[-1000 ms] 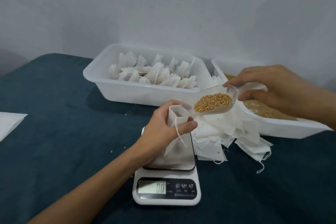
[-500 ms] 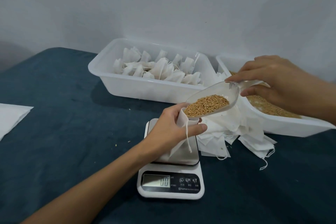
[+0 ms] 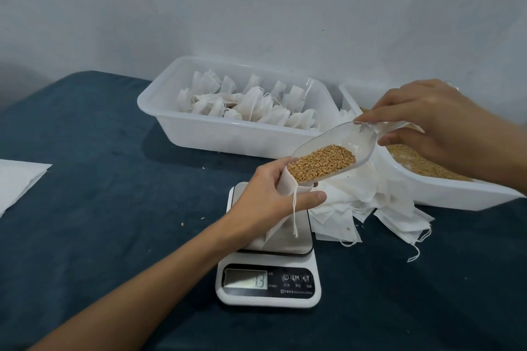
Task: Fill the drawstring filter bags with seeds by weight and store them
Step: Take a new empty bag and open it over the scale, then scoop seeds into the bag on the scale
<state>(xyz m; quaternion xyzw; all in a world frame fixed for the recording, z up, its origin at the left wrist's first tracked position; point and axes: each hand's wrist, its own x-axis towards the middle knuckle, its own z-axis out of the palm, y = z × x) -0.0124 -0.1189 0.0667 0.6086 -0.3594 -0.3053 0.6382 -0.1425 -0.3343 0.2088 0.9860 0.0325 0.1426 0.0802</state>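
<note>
My left hand grips a white drawstring filter bag by its open mouth, above the steel plate of a white digital scale. The bag's lower end rests on the plate and its string dangles. My right hand pinches the handle of a clear plastic scoop loaded with golden seeds. The scoop tilts down to the left, its lip at the bag's mouth.
A white tub of filled bags stands at the back centre. A second white tub with loose seeds sits at the right, and a heap of empty bags lies in front of it. White paper lies at the left edge. Stray seeds dot the blue cloth.
The scoop has come down and left until its lip reaches the bag's mouth, and it tilts more steeply. The scale's reading has changed from zero.
</note>
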